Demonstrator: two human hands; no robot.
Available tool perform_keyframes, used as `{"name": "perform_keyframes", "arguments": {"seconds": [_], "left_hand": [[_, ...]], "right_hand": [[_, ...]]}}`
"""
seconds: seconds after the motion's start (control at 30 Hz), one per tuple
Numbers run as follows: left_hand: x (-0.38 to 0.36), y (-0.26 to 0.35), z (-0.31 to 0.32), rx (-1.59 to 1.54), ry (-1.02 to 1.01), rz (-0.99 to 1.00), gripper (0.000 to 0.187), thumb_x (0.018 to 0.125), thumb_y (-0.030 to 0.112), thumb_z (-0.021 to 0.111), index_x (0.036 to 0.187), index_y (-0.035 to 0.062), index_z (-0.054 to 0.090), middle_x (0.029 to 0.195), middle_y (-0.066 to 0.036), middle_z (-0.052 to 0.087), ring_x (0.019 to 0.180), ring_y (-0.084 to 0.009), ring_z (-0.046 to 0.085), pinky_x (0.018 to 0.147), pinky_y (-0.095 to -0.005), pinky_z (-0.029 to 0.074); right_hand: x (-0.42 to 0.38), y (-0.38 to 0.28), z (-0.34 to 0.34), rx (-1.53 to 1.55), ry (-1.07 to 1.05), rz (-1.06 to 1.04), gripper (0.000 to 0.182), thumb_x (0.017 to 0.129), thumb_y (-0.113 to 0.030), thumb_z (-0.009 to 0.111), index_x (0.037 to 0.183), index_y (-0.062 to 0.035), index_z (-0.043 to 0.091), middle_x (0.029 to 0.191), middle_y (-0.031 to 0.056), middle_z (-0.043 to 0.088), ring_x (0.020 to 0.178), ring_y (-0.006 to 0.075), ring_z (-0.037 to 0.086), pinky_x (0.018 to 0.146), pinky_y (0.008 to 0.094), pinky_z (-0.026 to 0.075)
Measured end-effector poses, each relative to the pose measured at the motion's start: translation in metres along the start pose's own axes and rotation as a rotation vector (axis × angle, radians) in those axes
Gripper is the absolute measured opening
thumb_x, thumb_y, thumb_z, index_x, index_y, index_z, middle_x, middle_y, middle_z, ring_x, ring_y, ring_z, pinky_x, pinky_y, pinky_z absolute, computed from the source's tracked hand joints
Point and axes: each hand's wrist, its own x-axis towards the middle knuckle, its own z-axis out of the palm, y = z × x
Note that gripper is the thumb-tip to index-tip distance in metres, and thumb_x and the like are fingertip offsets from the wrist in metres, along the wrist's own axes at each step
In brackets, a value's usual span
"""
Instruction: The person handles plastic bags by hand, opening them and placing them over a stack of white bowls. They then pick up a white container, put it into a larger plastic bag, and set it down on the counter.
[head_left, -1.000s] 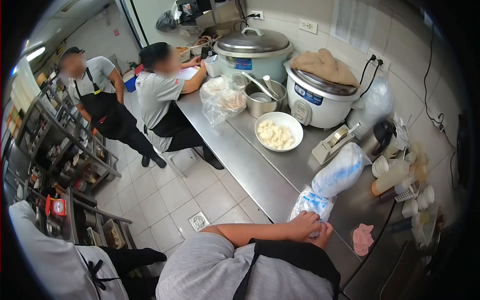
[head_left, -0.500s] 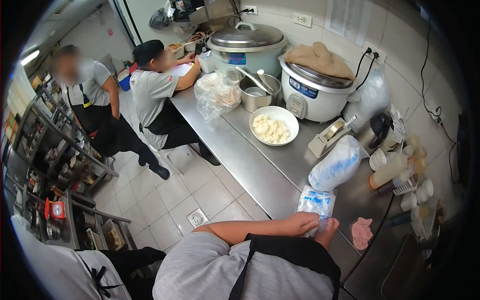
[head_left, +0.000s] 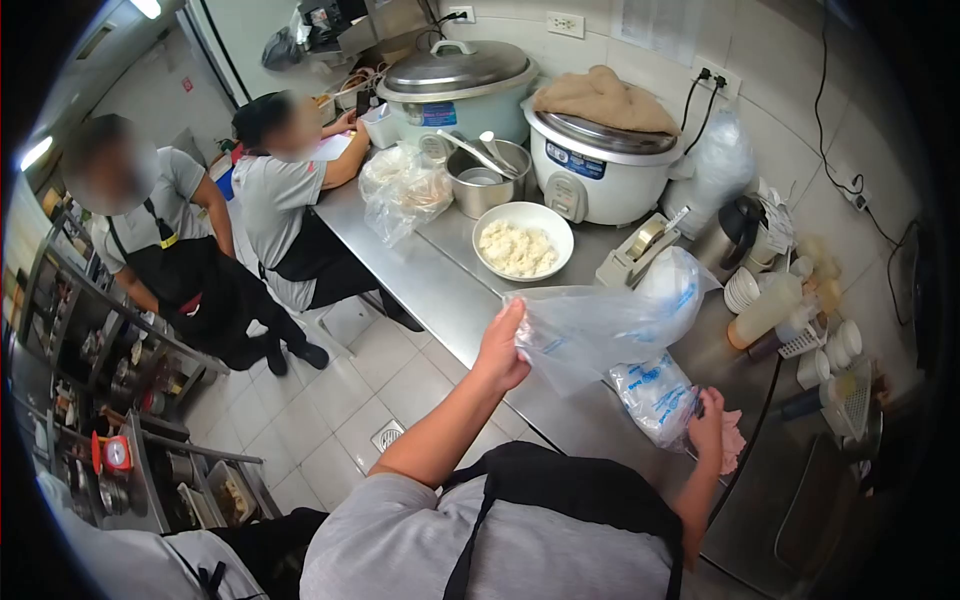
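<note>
My left hand is closed on one end of a clear plastic bag, raised above the steel counter's front edge. The bag stretches right toward a rolled bundle of bags, partly covering it. On the counter below lies a pack of plastic bags with blue print. My right hand has its fingers curled at the right end of this pack. A pink cloth lies beside and partly behind that hand. Farther back, a white bowl holds pale, lumpy food.
Two rice cookers stand along the wall, near a steel pot with utensils. A tape dispenser, squeeze bottles and cups are to the right. Two people are at the left; another person's white garment shows at lower left.
My hands have moved apart. The left one has swung up and left, drawing out a clear bag, while the right stays by the pack. The view has shifted slightly.
</note>
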Motion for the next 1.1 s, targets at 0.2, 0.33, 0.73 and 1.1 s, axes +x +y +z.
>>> {"name": "perform_keyframes", "arguments": {"seconds": [0.2, 0.33, 0.73, 1.1], "left_hand": [[0.0, 0.01, -0.021, -0.101, -0.071, -0.137, 0.034, 0.084, 0.036, 0.042, 0.095, 0.0046, 0.048, 0.089, -0.009, 0.054, 0.082, -0.0221, 0.053, 0.076, -0.038, 0.042], [0.004, 0.012, -0.025, -0.108, -0.134, -0.11, 0.041, 0.083, 0.037, 0.041, 0.102, 0.0017, 0.047, 0.1, -0.014, 0.053, 0.093, -0.0269, 0.05, 0.083, -0.0417, 0.038], [-0.015, 0.001, 0.008, 0.192, -0.224, -0.002, 0.034, 0.085, 0.03, 0.041, 0.102, 0.0014, 0.046, 0.097, -0.01, 0.054, 0.087, -0.0202, 0.054, 0.076, -0.0335, 0.044], [-0.021, 0.037, -0.013, 0.17, -0.168, -0.024, 0.028, 0.081, 0.027, 0.048, 0.093, 0.0025, 0.051, 0.083, -0.009, 0.058, 0.073, -0.0197, 0.057, 0.066, -0.0304, 0.046]], "right_hand": [[-0.035, 0.056, -0.032, -0.537, 0.059, 0.267, 0.038, 0.073, -0.025, 0.053, 0.108, -0.014, 0.05, 0.12, 0.0111, 0.038, 0.108, 0.0297, 0.038, 0.089, 0.0394, 0.032], [-0.048, 0.057, -0.02, -0.64, 0.095, 0.368, 0.037, 0.076, -0.032, 0.049, 0.11, -0.017, 0.049, 0.111, 0.0077, 0.047, 0.105, 0.0285, 0.041, 0.086, 0.0426, 0.033], [-0.006, -0.122, -0.009, 0.308, -0.163, -0.109, 0.044, 0.07, -0.015, 0.059, 0.11, -0.0049, 0.044, 0.11, 0.0098, 0.046, 0.099, 0.021, 0.045, 0.082, 0.0335, 0.037], [-0.014, -0.157, 0.087, 1.177, -0.661, 0.293, 0.022, 0.076, -0.02, 0.058, 0.09, -0.0028, 0.055, 0.075, -0.0008, 0.055, 0.068, 0.0045, 0.047, 0.06, 0.0195, 0.038]]}}
